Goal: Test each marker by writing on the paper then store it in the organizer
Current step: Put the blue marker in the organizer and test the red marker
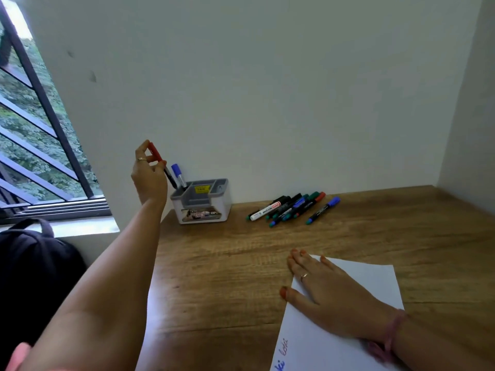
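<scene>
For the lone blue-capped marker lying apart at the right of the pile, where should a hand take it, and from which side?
Take the blue-capped marker at mid-barrel, pinching across it from above. It lies flat on the desk, slanting, with bare wood on both long sides, so fingers fit there without disturbing the pile.

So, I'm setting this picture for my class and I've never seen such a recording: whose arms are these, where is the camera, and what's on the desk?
There is no machine: a person wears a camera on the head, looking down at both bare hands. The left hand pinches a red-capped black marker, lowering its tip into the grey-and-white plastic organizer, where a blue-capped marker already stands. The right hand rests flat on the white sheet of paper, which bears some scribbles. A loose pile of markers lies on the wooden desk.
</scene>
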`<state>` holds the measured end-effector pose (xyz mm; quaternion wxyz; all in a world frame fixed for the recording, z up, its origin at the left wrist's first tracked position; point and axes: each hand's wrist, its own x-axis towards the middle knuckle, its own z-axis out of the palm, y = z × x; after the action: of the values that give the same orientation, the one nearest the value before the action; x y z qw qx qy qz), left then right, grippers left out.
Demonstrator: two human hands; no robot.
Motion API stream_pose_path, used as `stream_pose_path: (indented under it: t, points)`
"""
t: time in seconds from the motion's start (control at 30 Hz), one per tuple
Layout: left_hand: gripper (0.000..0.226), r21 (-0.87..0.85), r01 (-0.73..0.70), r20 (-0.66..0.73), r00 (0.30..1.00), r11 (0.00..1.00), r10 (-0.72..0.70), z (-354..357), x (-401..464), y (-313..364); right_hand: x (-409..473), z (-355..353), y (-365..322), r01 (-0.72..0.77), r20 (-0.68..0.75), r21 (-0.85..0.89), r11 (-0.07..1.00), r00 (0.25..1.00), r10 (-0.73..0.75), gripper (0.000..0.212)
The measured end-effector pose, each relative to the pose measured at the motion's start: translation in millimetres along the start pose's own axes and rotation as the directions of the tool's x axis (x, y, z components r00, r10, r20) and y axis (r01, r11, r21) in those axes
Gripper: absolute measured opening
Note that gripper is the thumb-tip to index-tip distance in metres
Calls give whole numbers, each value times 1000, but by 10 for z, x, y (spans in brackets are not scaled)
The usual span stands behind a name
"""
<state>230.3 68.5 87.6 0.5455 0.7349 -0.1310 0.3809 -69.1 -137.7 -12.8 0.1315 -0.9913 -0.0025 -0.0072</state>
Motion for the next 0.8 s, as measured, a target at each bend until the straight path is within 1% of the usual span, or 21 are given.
stream_pose_path:
  t: [0.1,0.23,0.4,0.57,0.63,0.8]
  points:
    - [48,66,-13,76,997,998,8,69,31,-119,7,-2,-2,-6,12,-1,1000,1000,6,99]
    - [49,77,28,130,991,997,-38,172,47,-193,8,-22,-7,-10,19,-3,1000,1000,10,101]
    - [49,115,47,158,985,992,-65,233,62,-296,17,-37,-30,-16,26,6,1000,1000,16,103]
    - [48,143,134,199,967,981,-161,259,24,-400,17,-35,-23,-17,24,5,1000,1000,17,102]
    - [48,157,143,217,960,977,-175,275,11,-446,18,-28,-17,-15,23,-1,1000,1000,15,101]
    - [50,155,186,212,953,970,-216,281,-39,-503,18,-7,-1,-8,17,-13,1000,1000,8,98]
